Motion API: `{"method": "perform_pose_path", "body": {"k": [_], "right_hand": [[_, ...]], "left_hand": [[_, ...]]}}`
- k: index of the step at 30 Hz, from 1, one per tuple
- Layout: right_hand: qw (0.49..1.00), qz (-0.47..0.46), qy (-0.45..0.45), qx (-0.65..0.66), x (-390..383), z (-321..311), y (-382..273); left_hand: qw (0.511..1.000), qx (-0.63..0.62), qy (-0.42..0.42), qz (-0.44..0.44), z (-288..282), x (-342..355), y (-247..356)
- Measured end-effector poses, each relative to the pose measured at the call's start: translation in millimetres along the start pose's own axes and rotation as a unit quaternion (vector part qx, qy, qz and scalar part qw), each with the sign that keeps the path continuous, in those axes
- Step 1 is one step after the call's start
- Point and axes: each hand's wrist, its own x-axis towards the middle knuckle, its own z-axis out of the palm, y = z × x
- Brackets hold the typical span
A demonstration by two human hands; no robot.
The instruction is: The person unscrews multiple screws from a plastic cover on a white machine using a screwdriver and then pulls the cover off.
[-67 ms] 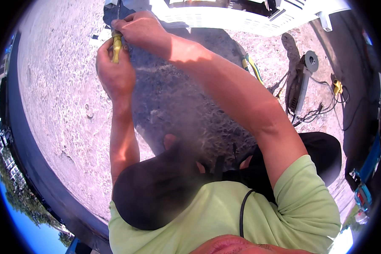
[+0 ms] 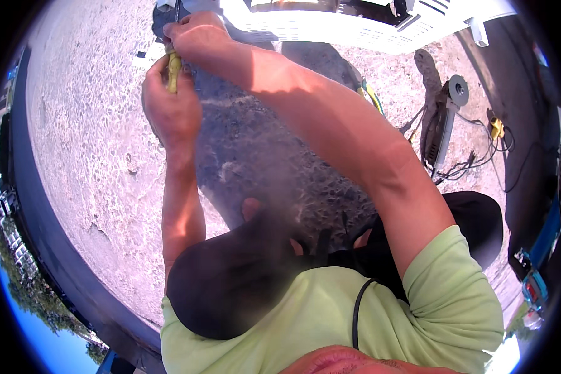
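At the far left, my left hand [image 2: 176,115] is closed round the yellow handle of a screwdriver [image 2: 174,73]. Its thin metal shaft points away from me, toward the top edge of the picture. Just beyond, my right hand [image 2: 199,38] is closed with thumb and fingers pinched at the shaft, covering the upper end of the handle. A white slotted casing [image 2: 330,30] stands beside and beyond the right hand. Where the screwdriver tip rests cannot be seen; it runs into a small dark and white area at the picture's top.
Pliers with yellow-green handles [image 2: 372,96] lie on the rough ground [image 2: 93,124], partly behind my right forearm. An angle grinder [image 2: 442,128] with a grey disc is farther right, among dark cables and a yellow connector [image 2: 497,128]. My bent knees are close below my arms.
My right hand and forearm have shifted slightly left and away from me along the screwdriver. The forearm now covers more of the pliers. My left hand has barely moved.
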Motion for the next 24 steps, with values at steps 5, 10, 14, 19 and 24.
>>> {"method": "perform_pose_path", "body": {"k": [5,10,14,19,24], "right_hand": [[0.995,0.009,-0.026,0.101,-9,-2,0],[0.963,0.028,-0.089,0.252,-4,-5,2],[0.953,0.046,-0.103,0.281,-2,-8,5],[0.966,0.065,-0.048,0.246,-11,-2,1],[0.963,0.135,-0.025,0.233,-15,8,-14]], "left_hand": [[0.855,-0.422,-0.114,-0.278,-13,-13,3],[0.520,-0.736,-0.263,-0.345,-11,-27,-12],[0.618,-0.667,-0.261,-0.326,-8,-27,1],[0.845,-0.391,-0.158,-0.329,-9,-27,19],[0.951,-0.212,-0.104,-0.198,0,-37,-10]]}}
